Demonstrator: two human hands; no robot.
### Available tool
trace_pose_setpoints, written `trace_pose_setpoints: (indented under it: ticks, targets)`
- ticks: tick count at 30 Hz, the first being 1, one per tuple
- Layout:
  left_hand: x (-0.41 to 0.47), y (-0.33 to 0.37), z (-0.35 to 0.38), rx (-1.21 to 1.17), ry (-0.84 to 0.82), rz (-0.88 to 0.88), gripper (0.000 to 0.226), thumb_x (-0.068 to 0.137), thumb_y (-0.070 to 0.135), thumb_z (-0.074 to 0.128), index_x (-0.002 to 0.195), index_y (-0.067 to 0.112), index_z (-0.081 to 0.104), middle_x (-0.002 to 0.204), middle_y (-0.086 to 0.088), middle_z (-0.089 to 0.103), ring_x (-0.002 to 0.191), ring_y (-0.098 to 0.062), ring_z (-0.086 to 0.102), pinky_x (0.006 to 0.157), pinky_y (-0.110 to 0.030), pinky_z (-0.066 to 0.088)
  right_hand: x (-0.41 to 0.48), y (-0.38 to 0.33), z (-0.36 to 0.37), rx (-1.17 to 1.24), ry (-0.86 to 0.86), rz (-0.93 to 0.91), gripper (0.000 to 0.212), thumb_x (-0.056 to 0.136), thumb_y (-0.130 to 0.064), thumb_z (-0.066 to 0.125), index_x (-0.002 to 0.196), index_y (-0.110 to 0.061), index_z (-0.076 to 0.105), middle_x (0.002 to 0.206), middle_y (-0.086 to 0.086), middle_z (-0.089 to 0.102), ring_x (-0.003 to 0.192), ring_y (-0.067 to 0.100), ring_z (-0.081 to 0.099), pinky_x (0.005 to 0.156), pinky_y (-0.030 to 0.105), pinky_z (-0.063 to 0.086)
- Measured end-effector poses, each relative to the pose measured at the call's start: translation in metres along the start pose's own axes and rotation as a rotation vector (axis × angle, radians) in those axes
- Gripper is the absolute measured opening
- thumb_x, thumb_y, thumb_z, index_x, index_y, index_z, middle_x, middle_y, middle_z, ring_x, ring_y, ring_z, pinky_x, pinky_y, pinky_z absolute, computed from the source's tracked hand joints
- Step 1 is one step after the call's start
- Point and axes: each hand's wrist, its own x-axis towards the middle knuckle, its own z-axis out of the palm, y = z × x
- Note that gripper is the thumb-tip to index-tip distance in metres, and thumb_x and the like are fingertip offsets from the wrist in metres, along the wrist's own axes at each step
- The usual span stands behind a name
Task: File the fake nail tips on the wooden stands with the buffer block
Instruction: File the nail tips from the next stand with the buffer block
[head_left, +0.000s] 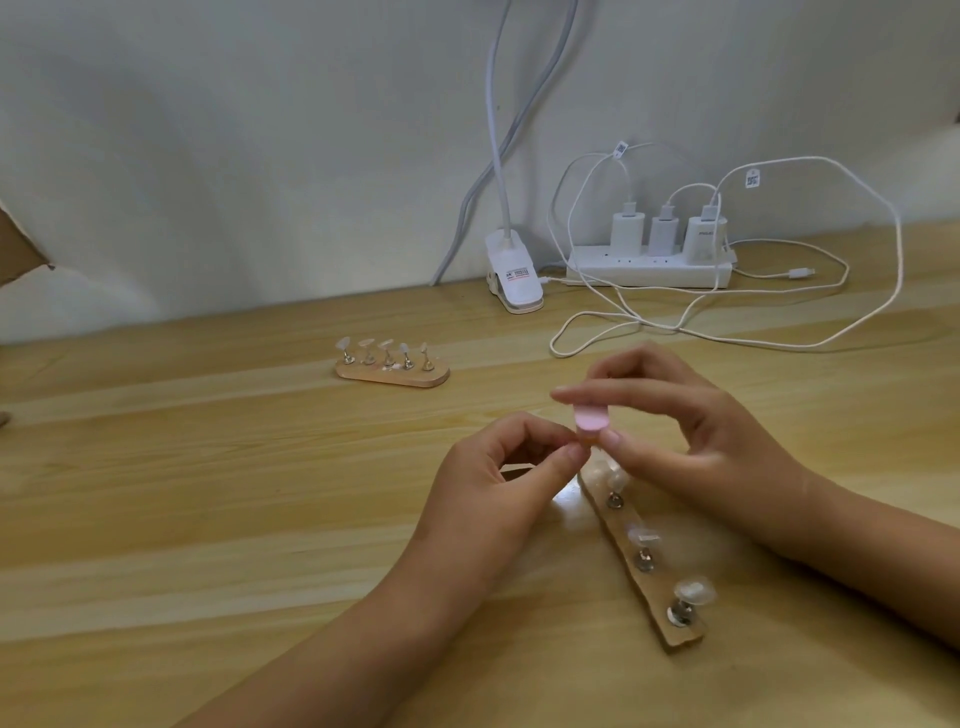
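Observation:
A small pink buffer block (746, 418) is held between the forefinger and thumb of my right hand (691, 431), just above the far end of the near wooden stand (636, 566). My left hand (511, 467) pinches something tiny right beside the block; it looks like a nail tip or its holder, but my fingers hide it. Clear fake nail tips (693, 590) sit on metal pegs along this stand. A second wooden stand (393, 375) with several clear tips lies farther back on the table.
A white power strip (649, 265) with three chargers sits at the wall, its white cables (727, 332) looping over the wooden table (208, 493) just behind my hands. A white clip lamp base (514, 280) stands left of it. A cardboard edge (21, 249) shows at far left.

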Motion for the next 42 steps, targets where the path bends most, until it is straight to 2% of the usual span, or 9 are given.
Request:
trace_pose_setpoints:
  ticks: [2, 5, 9, 19, 22, 32, 35, 39, 42]
  targets:
    - [0.0, 0.0, 0.0, -0.002, -0.004, 0.0, 0.004, 0.086, 0.02, 0.071, 0.085, 0.017, 0.074, 0.081, 0.007, 0.072, 0.077, 0.001, 0.062, 0.073, -0.009, 0.044, 0.0, 0.001, 0.001, -0.063, -0.025, -0.044, 0.032, 0.086, -0.017, 0.065, 0.116, -0.026, 0.071, 0.108, -0.003, 0.057, 0.114, 0.016, 0.054, 0.1, 0.019, 0.038]
    - [-0.001, -0.001, 0.0, -0.014, 0.013, -0.028, 0.003, 0.086, 0.02, 0.072, 0.083, 0.019, 0.073, 0.077, 0.013, 0.069, 0.076, 0.003, 0.061, 0.071, -0.009, 0.044, 0.005, 0.006, -0.003, 0.003, 0.078, 0.082, 0.027, 0.089, -0.012, 0.069, 0.109, -0.03, 0.072, 0.107, -0.007, 0.058, 0.111, 0.005, 0.053, 0.097, 0.02, 0.037]
    - [0.0, -0.001, -0.001, -0.039, 0.028, -0.037, 0.005, 0.085, 0.023, 0.073, 0.082, 0.02, 0.072, 0.076, 0.014, 0.067, 0.075, 0.002, 0.06, 0.072, -0.011, 0.045, 0.003, 0.003, -0.007, 0.149, 0.134, 0.1, 0.025, 0.088, -0.022, 0.064, 0.112, -0.028, 0.071, 0.111, -0.012, 0.059, 0.114, 0.012, 0.057, 0.102, 0.035, 0.044]
    - [0.0, -0.002, -0.001, -0.064, 0.018, -0.037, 0.003, 0.086, 0.024, 0.071, 0.084, 0.025, 0.071, 0.075, 0.011, 0.068, 0.076, -0.002, 0.062, 0.073, -0.015, 0.048, 0.0, -0.001, 0.002, 0.109, 0.018, -0.03, 0.031, 0.084, -0.011, 0.063, 0.113, -0.02, 0.07, 0.114, 0.0, 0.061, 0.113, 0.016, 0.057, 0.094, 0.023, 0.045]
    - [0.0, -0.003, -0.002, -0.063, 0.012, -0.047, 0.005, 0.087, 0.025, 0.07, 0.083, 0.026, 0.07, 0.076, 0.01, 0.069, 0.079, -0.004, 0.063, 0.075, -0.018, 0.049, 0.001, 0.002, 0.002, 0.101, 0.078, 0.0, 0.029, 0.084, -0.017, 0.065, 0.113, -0.02, 0.069, 0.114, 0.001, 0.063, 0.112, 0.018, 0.059, 0.093, 0.033, 0.047]
    - [0.001, -0.006, -0.004, -0.118, 0.01, -0.056, 0.008, 0.084, 0.033, 0.07, 0.086, 0.025, 0.07, 0.079, 0.004, 0.071, 0.081, -0.007, 0.066, 0.08, -0.022, 0.053, 0.002, 0.006, 0.006, 0.028, 0.097, -0.087, 0.025, 0.089, -0.027, 0.069, 0.113, -0.018, 0.068, 0.112, 0.003, 0.065, 0.109, 0.021, 0.06, 0.089, 0.023, 0.046]
    - [0.001, -0.007, -0.004, -0.137, 0.009, -0.063, 0.007, 0.084, 0.034, 0.07, 0.084, 0.027, 0.07, 0.078, 0.007, 0.071, 0.08, -0.005, 0.066, 0.079, -0.019, 0.054, 0.002, 0.008, 0.005, 0.065, 0.11, -0.001, 0.024, 0.088, -0.03, 0.07, 0.11, -0.022, 0.068, 0.111, -0.004, 0.065, 0.108, 0.019, 0.06, 0.091, 0.033, 0.049]
    - [0.001, -0.007, -0.003, -0.177, -0.007, -0.049, 0.017, 0.08, 0.038, 0.068, 0.086, 0.023, 0.071, 0.08, 0.004, 0.073, 0.083, -0.006, 0.069, 0.08, -0.021, 0.055, 0.002, 0.007, 0.007, 0.092, 0.106, -0.072, 0.023, 0.088, -0.027, 0.069, 0.108, -0.017, 0.068, 0.113, 0.006, 0.058, 0.112, 0.024, 0.058, 0.092, 0.032, 0.05]
    - [0.002, -0.007, -0.002, -0.259, -0.003, -0.056, 0.009, 0.086, 0.025, 0.068, 0.086, 0.016, 0.069, 0.082, 0.0, 0.075, 0.087, -0.009, 0.072, 0.076, -0.017, 0.053, 0.004, 0.006, 0.006, 0.16, 0.144, -0.028, 0.023, 0.086, -0.027, 0.068, 0.107, -0.016, 0.067, 0.113, 0.008, 0.06, 0.11, 0.022, 0.061, 0.093, 0.036, 0.053]
